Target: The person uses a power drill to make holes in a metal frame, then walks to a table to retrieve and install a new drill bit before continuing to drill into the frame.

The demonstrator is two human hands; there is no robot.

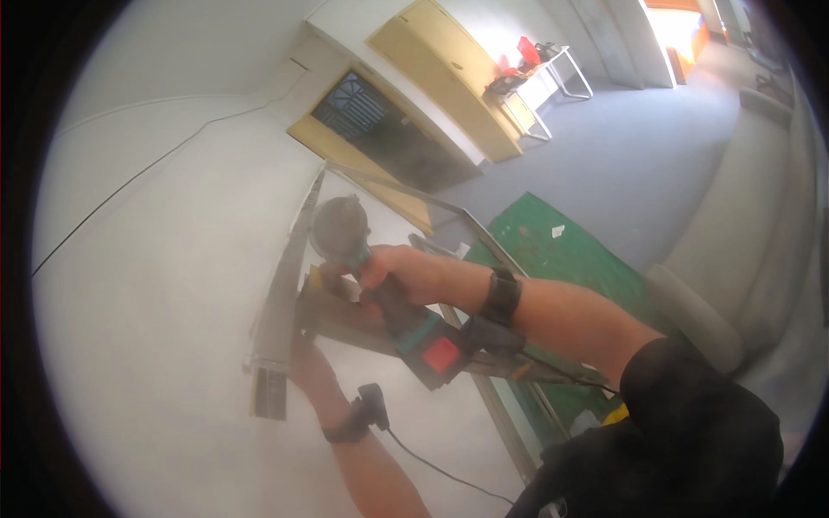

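Note:
My right hand (389, 272) grips a dark power tool (414, 332) with a teal band, a red patch and a round head (341, 229) pointing up beside a long pale metal strip (270, 375) along the white wall. My left hand (306, 354) reaches up to that strip from below; its fingers are hidden, so I cannot tell what they hold. Behind the tool, a metal frame (414, 197), perhaps a ladder, has crossbars with yellow pieces. Black devices with cables are strapped to both wrists. The picture is hazy around my hands.
A green mat (553, 250) lies below on the blue-grey floor (635, 147). At right stands a long grey sofa (717, 250). Farther off are a tan cabinet (432, 60), a white table (540, 95) with bags, an open door (397, 198) and a loose wall cable (129, 177).

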